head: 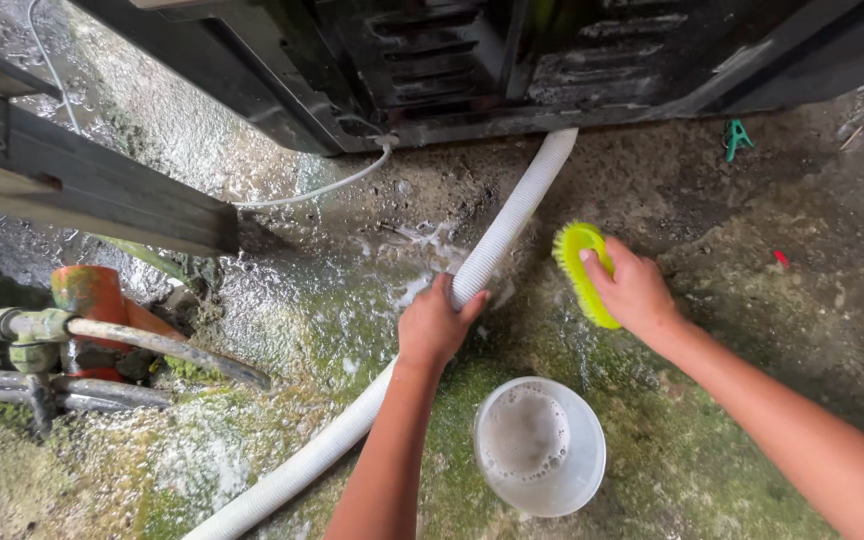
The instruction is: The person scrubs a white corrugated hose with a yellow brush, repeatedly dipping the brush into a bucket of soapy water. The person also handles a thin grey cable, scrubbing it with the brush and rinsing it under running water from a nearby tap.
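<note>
Scrubbing step in hand, I'd say. From the left: pipes and a valve [27,325] by the wet, mossy ground [732,450]; my left hand [435,325] clamps shut round the white ribbed hose [497,235], lying diagonally from the dark machine [472,60]; soapy bucket [540,445] below; right hand [635,290] grips the lime brush [577,262]. Next calls for brush against hose.

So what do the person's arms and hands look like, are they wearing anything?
Both arms are bare, with no sleeves in view. The left hand and the right hand wear no gloves, and I see no rings, watch or bracelet on either wrist. The fingers are bare too. The arms are slim and reach in from the bottom edge.
</note>
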